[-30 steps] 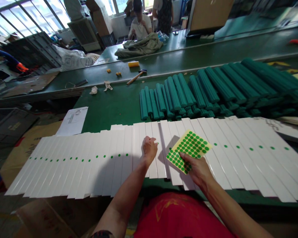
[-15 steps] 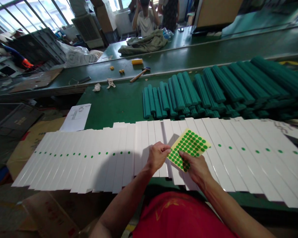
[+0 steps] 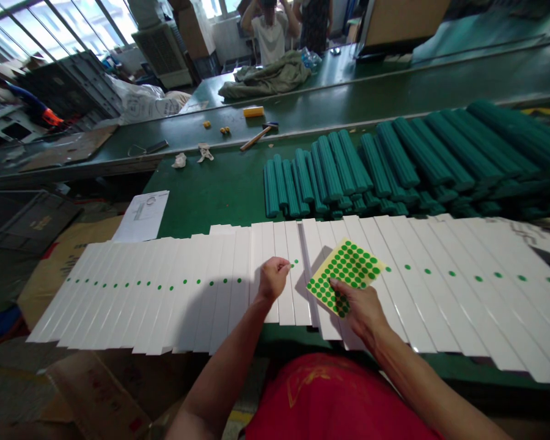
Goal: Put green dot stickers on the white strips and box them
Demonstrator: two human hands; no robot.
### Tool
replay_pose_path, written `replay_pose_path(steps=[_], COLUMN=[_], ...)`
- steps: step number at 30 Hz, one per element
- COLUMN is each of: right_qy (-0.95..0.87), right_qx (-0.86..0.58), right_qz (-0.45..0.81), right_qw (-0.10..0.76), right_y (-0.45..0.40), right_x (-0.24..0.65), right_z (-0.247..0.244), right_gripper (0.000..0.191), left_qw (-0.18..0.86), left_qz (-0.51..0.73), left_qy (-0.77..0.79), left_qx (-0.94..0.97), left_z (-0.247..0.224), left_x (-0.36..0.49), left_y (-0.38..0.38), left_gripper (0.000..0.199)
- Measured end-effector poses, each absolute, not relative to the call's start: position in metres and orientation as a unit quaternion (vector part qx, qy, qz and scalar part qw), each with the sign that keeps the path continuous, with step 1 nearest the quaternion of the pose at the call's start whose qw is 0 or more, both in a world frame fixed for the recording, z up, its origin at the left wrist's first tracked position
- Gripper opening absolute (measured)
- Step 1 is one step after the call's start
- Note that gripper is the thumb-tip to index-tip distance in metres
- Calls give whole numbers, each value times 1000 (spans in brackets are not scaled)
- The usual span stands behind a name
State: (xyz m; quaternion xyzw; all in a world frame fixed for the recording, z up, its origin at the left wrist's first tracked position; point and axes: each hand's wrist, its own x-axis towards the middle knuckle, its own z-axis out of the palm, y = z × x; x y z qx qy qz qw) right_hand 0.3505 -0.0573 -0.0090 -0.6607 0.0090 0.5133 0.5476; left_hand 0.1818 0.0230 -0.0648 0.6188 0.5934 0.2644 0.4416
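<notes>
My left hand (image 3: 274, 278) is closed in a pinch over the white strips, with a small green dot sticker (image 3: 292, 266) at its fingertips. Just beyond, another green dot (image 3: 296, 261) sits on a strip. My right hand (image 3: 361, 305) grips a yellow sheet of green dot stickers (image 3: 348, 269), thumb on top, tilted above the strips. The long white strips (image 3: 211, 256) lie side by side in a row across the table edge. Many of them carry one green dot, both to the left and to the right of my hands.
Ribbed green rolls (image 3: 343, 165) are piled behind the strips on the right. A printed paper (image 3: 142, 214) lies at the left. Farther back are a hammer (image 3: 256, 137), a yellow block (image 3: 253, 112) and a crumpled cloth (image 3: 266, 79). Another person (image 3: 270, 36) is beyond the tables.
My left hand has moved left, away from the sticker sheet and onto the strips, with a green dot at its fingertips. My right hand and the sheet stay nearly still.
</notes>
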Motion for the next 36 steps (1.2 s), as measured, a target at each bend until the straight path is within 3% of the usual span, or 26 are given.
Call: replay_pose_path(steps=[11, 19, 21, 25, 27, 31, 36], right_qy=[0, -9, -7, -2, -6, -13, -10], right_qx=[-661, -648, -648, -649, -647, -647, -658], right_qz=[522, 536, 535, 536, 539, 546, 541], right_qw=[539, 542, 542, 540, 540, 532, 524], right_y=[-59, -57, -56, -53, -52, -50, -49], right_x=[350, 349, 348, 345, 343, 338, 333], right_z=[-5, -8, -9, -10, -10, -8, -8], right_gripper=[32, 37, 37, 39, 39, 37, 36], left_qw=[363, 211, 273, 523, 592, 583, 451], left_qz=[120, 142, 157, 204, 230, 263, 256], left_qy=[673, 687, 650, 504, 482, 516, 546], left_qx=[633, 681, 691, 656, 604, 569, 658], left_z=[-88, -74, -63, -50, -49, -51, -38], left_x=[178, 181, 179, 177, 178, 181, 183], left_y=[55, 42, 35, 17, 8, -1, -7], left_gripper=[12, 29, 18, 20, 18, 15, 11])
